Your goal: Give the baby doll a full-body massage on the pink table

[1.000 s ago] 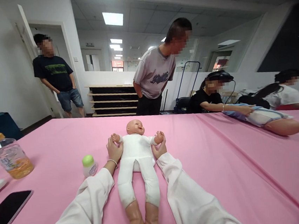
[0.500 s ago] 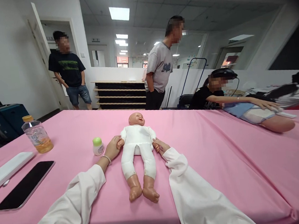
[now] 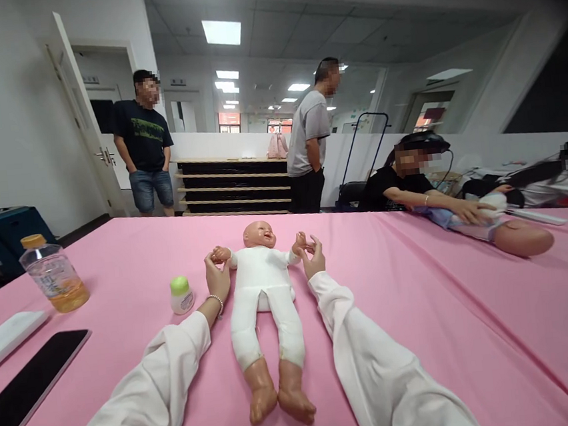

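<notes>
A baby doll (image 3: 261, 275) with a white cloth body lies on its back on the pink tablecloth, feet toward me. My left hand (image 3: 218, 276) is closed on the doll's hand at the left side. On the other side my right hand (image 3: 314, 255) pinches the doll's other hand, fingers curled around it. Both doll arms are spread outward and raised. Left of my wrist stands a small white jar (image 3: 181, 295) with a green lid.
A bottle (image 3: 53, 275) with amber drink, a phone (image 3: 34, 388) and a white oblong device (image 3: 7, 340) lie at left. Across the table to the right, a co-worker (image 3: 411, 174) handles another doll (image 3: 522, 235). Two people stand behind the table.
Both my hands have moved up along the doll's sides, and the doll's arms have swung from low at its sides to outward and raised. The standing people have shifted.
</notes>
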{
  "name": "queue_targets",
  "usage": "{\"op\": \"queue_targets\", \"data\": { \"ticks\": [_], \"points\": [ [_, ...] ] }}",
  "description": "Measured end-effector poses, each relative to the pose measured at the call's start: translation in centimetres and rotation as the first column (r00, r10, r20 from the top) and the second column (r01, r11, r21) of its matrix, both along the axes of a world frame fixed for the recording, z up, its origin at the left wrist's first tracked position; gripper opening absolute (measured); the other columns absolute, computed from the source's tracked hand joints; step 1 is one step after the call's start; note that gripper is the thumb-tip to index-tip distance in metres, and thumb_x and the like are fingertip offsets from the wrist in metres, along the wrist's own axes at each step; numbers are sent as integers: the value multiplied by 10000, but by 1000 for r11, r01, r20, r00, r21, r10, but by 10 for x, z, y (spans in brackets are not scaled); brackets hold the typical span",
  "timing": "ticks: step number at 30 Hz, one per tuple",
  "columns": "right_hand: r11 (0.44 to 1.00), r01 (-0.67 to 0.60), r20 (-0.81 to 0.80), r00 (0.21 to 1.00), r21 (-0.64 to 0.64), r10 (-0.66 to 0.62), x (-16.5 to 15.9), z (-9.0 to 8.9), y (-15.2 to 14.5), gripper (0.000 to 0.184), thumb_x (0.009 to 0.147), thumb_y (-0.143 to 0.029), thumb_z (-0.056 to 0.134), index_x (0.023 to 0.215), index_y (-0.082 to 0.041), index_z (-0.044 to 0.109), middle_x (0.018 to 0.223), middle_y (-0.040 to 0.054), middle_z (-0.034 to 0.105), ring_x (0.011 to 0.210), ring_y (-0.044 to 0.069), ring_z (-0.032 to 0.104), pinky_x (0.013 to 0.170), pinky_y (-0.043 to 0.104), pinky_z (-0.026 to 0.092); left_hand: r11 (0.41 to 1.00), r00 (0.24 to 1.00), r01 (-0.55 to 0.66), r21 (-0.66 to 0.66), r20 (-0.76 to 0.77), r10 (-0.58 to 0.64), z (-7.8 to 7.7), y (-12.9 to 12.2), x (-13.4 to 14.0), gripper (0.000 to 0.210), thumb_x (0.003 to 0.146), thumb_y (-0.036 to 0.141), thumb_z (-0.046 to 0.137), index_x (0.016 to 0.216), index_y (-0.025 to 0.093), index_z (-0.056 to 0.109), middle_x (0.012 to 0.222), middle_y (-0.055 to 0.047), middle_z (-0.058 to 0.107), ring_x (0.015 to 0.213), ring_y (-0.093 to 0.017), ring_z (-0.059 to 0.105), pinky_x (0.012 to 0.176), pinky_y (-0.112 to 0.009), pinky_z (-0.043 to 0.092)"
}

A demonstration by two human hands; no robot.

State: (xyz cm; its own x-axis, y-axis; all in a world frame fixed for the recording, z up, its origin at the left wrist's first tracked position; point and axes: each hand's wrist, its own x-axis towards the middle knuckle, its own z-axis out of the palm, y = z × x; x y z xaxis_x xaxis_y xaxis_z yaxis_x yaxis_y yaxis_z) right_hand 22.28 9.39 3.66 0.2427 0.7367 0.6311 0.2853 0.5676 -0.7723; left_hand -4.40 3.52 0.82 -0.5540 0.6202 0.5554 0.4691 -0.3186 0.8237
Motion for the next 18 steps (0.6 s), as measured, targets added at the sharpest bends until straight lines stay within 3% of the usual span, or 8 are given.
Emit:
{"op": "queue_targets", "data": {
  "ticks": [4, 7, 12, 18],
  "points": [
    [976, 213, -29, 976, -47, -215, -26, -1, 31, 349, 768, -491, 446, 957, -198, 426, 894, 82, 607, 810, 195, 586, 741, 343, 458, 985, 985, -175, 13, 2, 175, 3, 35, 9, 281, 823, 340, 480, 1040, 169, 430, 1006, -98, 531, 959, -211, 504, 846, -374, 407],
    [962, 242, 4, 970, -125, -243, -35, -14, 47, 348, 812, -512, 341, 935, -199, 428, 893, 90, 621, 804, 211, 590, 714, 339, 441, 972, 967, -235, -27, -108, 231, 1, 55, 9, 263, 873, 348, 367, 1027, 167, 480, 1020, -105, 546, 1006, -231, 478, 880, -394, 378],
    [981, 85, -37, 995, -177, -93, -30, -35, 65, 420, 821, -488, 322, 1069, -177, 457, 1089, 115, 597, 980, 216, 564, 823, 351, 423, 963, 964, -122, -241, -259, 57, -6, 72, 1, 359, 887, 286, 296, 1153, 193, 519, 1162, -77, 561, 1112, -236, 427, 954, -390, 330],
    [966, -86, -39, 996, -245, 79, -25, -38, 72, 480, 793, -435, 412, 1187, -169, 480, 1238, 105, 531, 1124, 217, 498, 955, 363, 372, 855, 953, -55, -515, -283, -108, -3, 71, -1, 449, 892, 368, 267, 1315, 310, 405, 1226, -36, 552, 1184, -271, 384, 947, -437, 325]
  ]
}}
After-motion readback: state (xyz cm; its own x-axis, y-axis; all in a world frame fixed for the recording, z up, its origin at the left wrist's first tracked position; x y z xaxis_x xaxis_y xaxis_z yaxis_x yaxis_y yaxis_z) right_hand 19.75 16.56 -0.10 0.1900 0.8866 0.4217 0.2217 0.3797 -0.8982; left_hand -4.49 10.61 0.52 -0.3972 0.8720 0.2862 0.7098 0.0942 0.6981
